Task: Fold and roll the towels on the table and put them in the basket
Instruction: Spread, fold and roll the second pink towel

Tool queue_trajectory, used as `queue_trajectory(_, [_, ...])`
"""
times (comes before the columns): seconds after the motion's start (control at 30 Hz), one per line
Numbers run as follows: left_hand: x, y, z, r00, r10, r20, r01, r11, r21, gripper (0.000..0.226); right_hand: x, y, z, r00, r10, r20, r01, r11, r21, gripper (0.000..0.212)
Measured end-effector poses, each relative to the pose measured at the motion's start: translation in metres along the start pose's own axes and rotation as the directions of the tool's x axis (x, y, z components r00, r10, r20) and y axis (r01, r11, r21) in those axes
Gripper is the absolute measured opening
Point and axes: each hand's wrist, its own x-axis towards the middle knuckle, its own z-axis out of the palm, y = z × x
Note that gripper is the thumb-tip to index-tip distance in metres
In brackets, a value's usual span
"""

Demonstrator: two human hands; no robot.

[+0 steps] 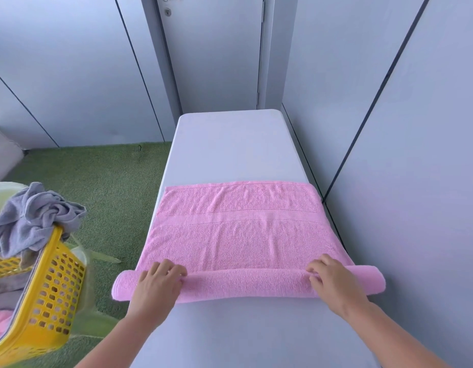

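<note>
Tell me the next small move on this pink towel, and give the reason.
Probably roll it another turn away from the body. The left hand and right hand grip the rolled near end of the pink towel, one toward each side, while most of it lies flat and unrolled on the table.

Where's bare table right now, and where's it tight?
Two bare patches of table: the far end, between the pink towel and the door, and the near strip between the roll and the camera, flanked by both forearms. Crowded: the towel spans the middle side to side, left hand and right hand on its roll; the yellow basket brims with grey cloth.
</note>
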Motion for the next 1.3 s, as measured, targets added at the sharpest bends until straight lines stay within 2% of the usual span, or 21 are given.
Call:
queue_trajectory(0.07, [-0.001,0.0,0.001,1.0,0.011,-0.026,-0.011,1.0,0.006,0.021,-0.001,0.002,0.001,0.999,-0.051,-0.006,0.051,0.999,-0.006,0.019])
queue_trajectory(0.17, [-0.008,-0.001,0.004,0.998,0.064,0.003,-0.064,0.998,-0.006,0.022,-0.005,0.009,0.0,0.988,-0.131,0.08,0.141,0.98,-0.141,0.037])
queue_trajectory(0.23, [-0.012,0.0,0.004,0.994,0.077,0.083,-0.077,0.997,0.001,0.045,-0.006,0.009,-0.002,0.984,-0.14,0.112,0.163,0.961,-0.225,0.047])
queue_trajectory(0.27, [-0.012,-0.001,0.004,0.991,0.071,0.109,-0.073,0.997,0.009,0.051,-0.006,0.007,-0.003,0.984,-0.129,0.12,0.156,0.954,-0.255,0.045])
queue_trajectory(0.37, [-0.009,0.0,0.004,0.993,0.048,0.113,-0.052,0.998,0.035,0.038,0.0,-0.001,-0.007,0.982,-0.112,0.152,0.145,0.963,-0.227,0.031])
queue_trajectory(0.5, [-0.01,0.001,0.003,0.99,0.085,0.115,-0.091,0.995,0.048,0.028,0.006,0.002,-0.009,0.972,-0.119,0.202,0.155,0.973,-0.173,0.02])
queue_trajectory(0.63, [-0.014,0.003,0.0,0.99,0.103,0.1,-0.108,0.993,0.051,0.018,0.003,0.005,-0.008,0.963,-0.032,0.268,0.079,0.983,-0.168,0.021])
queue_trajectory(0.73, [-0.015,0.002,0.001,0.991,0.105,0.086,-0.109,0.993,0.038,0.018,0.002,0.001,-0.009,0.977,-0.002,0.215,0.038,0.986,-0.165,0.021])
queue_trajectory(0.83, [-0.013,0.001,0.0,0.995,0.084,0.047,-0.085,0.996,0.017,0.022,0.002,-0.001,-0.008,0.992,0.013,0.124,-0.007,0.999,-0.048,0.019])
queue_trajectory(0.93, [-0.011,0.003,-0.003,0.998,0.058,-0.013,-0.059,0.998,-0.036,0.021,-0.004,0.0,-0.004,1.0,-0.022,0.017,0.022,0.999,0.033,0.012])
queue_trajectory(0.97, [-0.011,0.004,-0.003,0.997,0.068,-0.028,-0.07,0.996,-0.055,0.02,-0.007,0.002,-0.002,0.999,-0.048,0.02,0.047,0.998,0.029,0.011])
queue_trajectory(1.03, [-0.013,0.002,0.0,0.994,0.1,-0.051,-0.104,0.992,-0.069,0.022,-0.014,0.007,0.0,0.992,-0.098,0.075,0.101,0.994,-0.045,0.029])
queue_trajectory(1.1, [-0.016,-0.001,0.002,0.993,0.114,-0.014,-0.114,0.992,-0.057,0.032,-0.017,0.013,0.004,0.986,-0.119,0.113,0.134,0.982,-0.132,0.044])
queue_trajectory(1.17, [-0.016,-0.003,0.002,0.992,0.12,0.044,-0.119,0.993,-0.016,0.043,-0.018,0.01,0.004,0.986,-0.097,0.138,0.118,0.982,-0.148,0.043])
queue_trajectory(1.3, [-0.013,-0.001,-0.001,0.994,0.09,0.068,-0.092,0.996,0.021,0.033,-0.013,-0.001,-0.005,0.964,-0.095,0.247,0.129,0.984,-0.124,0.023])
